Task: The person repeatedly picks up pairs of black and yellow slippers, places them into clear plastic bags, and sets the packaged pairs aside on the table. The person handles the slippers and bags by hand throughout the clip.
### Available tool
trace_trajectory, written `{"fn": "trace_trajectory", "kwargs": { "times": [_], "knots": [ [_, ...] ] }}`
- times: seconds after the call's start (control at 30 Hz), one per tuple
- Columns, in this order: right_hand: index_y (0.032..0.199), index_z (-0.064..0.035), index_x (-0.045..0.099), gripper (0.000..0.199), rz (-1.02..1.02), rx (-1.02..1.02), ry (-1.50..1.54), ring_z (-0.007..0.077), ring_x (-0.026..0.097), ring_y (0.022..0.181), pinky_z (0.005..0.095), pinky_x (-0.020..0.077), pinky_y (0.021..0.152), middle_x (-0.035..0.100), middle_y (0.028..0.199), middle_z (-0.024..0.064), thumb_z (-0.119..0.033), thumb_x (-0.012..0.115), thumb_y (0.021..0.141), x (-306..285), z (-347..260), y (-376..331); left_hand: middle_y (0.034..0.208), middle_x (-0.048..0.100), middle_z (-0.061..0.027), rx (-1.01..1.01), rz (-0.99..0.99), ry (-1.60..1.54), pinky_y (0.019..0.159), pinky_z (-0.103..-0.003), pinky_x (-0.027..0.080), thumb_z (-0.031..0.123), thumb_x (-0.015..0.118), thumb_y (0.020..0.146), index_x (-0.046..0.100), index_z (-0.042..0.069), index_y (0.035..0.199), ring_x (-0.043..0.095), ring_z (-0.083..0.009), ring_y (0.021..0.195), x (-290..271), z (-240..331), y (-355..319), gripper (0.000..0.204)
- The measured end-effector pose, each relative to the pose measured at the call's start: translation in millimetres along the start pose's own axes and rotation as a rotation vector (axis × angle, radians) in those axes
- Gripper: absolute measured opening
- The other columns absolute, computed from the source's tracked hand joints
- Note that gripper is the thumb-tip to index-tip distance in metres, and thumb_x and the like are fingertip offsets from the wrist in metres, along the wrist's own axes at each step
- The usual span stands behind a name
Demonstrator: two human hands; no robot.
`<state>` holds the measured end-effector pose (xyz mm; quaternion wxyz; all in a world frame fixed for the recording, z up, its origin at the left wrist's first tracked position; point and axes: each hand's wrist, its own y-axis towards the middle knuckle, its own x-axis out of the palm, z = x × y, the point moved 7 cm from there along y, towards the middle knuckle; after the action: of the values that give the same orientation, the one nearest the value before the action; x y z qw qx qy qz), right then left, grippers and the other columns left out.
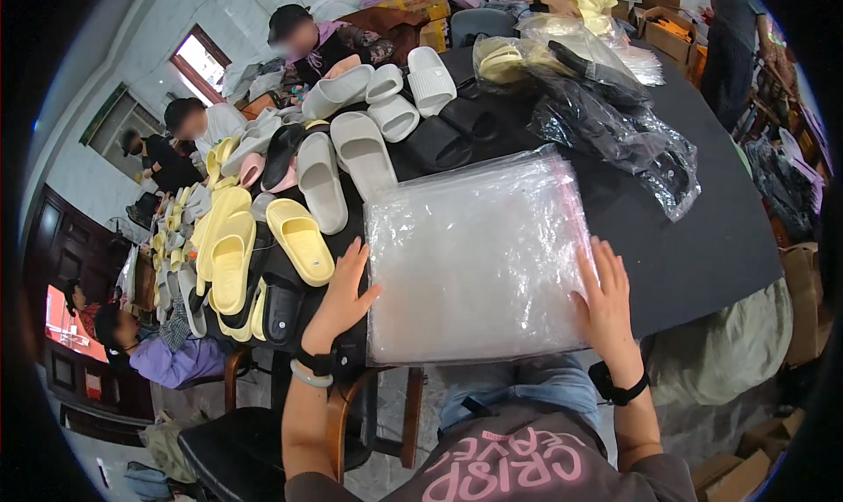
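A thick stack of clear plastic bags (pixel 474 256) lies flat on the black table, its near edge at the table's front. My left hand (pixel 344 296) rests along the stack's left edge, fingers stretched out and thumb apart. At the right edge lies my right hand (pixel 606 291), its fingers also spread and touching the plastic. Neither hand grips anything. Just left of the stack are a yellow slipper (pixel 300 241) and a grey slipper (pixel 321 182); another grey slipper (pixel 364 155) touches its far left corner.
Many yellow, grey and black slippers (pixel 233 260) crowd the table's left side. Bagged slippers (pixel 606 124) lie at the far right on the black tabletop (pixel 702 247). Several people sit around the table. A wooden-armed chair (pixel 351 414) stands beside my left arm; cardboard boxes (pixel 803 300) are at right.
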<state>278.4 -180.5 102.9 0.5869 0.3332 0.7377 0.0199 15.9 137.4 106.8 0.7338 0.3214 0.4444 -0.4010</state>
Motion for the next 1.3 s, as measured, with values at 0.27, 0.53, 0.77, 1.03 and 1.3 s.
{"fn": "trace_trajectory", "kwargs": {
  "times": [0.27, 0.53, 0.77, 1.03, 1.3],
  "knots": [
    [0.148, -0.0154, 0.047, 0.059, -0.249, -0.100, -0.001, 0.0350, 0.031, 0.147, 0.0566, 0.0197, 0.119, 0.039, 0.156, 0.0150, -0.042, 0.057, 0.096, 51, -36, -9, 0.160, 0.029, -0.0193, 0.104, -0.051, 0.334, 0.120, -0.057, 0.018, 0.037, 0.050, 0.101, 0.031, 0.003, 0.154, 0.026, -0.0372, 0.149, 37, -3, 84, 0.065],
    [0.149, -0.0178, 0.046, 0.061, -0.218, -0.075, -0.016, 0.0328, 0.030, 0.148, 0.0558, 0.0174, 0.120, 0.040, 0.156, 0.0127, -0.050, 0.051, 0.097, 65, -28, -15, 0.164, 0.022, -0.0176, -0.138, -0.200, 0.301, 0.121, -0.058, 0.011, 0.050, 0.047, 0.100, 0.025, 0.005, 0.157, 0.017, -0.0323, 0.153, 77, -37, 101, 0.076],
    [0.151, -0.0197, 0.042, 0.062, -0.210, -0.067, -0.038, 0.0330, 0.030, 0.148, 0.0571, 0.0179, 0.120, 0.039, 0.157, 0.0120, -0.052, 0.047, 0.099, 69, -23, -19, 0.161, 0.026, -0.0223, 0.145, -0.197, 0.290, 0.119, -0.062, 0.012, 0.046, 0.052, 0.099, 0.033, 0.001, 0.153, 0.021, -0.0415, 0.150, 62, 44, 49, 0.073],
    [0.153, -0.0178, 0.038, 0.064, -0.267, -0.117, -0.005, 0.0347, 0.031, 0.147, 0.0558, 0.0217, 0.119, 0.036, 0.158, 0.0148, -0.053, 0.045, 0.101, 68, -23, -15, 0.159, 0.030, -0.0229, 0.123, -0.103, 0.107, 0.118, -0.064, 0.010, 0.044, 0.052, 0.099, 0.037, 0.004, 0.152, 0.023, -0.0433, 0.148, 102, 128, -16, 0.068],
    [0.151, -0.0081, 0.038, 0.076, -0.120, -0.094, 0.437, 0.0358, 0.035, 0.144, 0.0490, 0.0315, 0.116, 0.039, 0.154, 0.0219, -0.035, 0.070, 0.089, -3, 68, 59, 0.159, 0.033, -0.0195, 0.046, 0.052, 0.165, 0.118, -0.064, 0.007, 0.058, 0.053, 0.095, 0.041, 0.007, 0.151, 0.025, -0.0409, 0.148, 130, 119, -17, 0.076]
  ]
}}
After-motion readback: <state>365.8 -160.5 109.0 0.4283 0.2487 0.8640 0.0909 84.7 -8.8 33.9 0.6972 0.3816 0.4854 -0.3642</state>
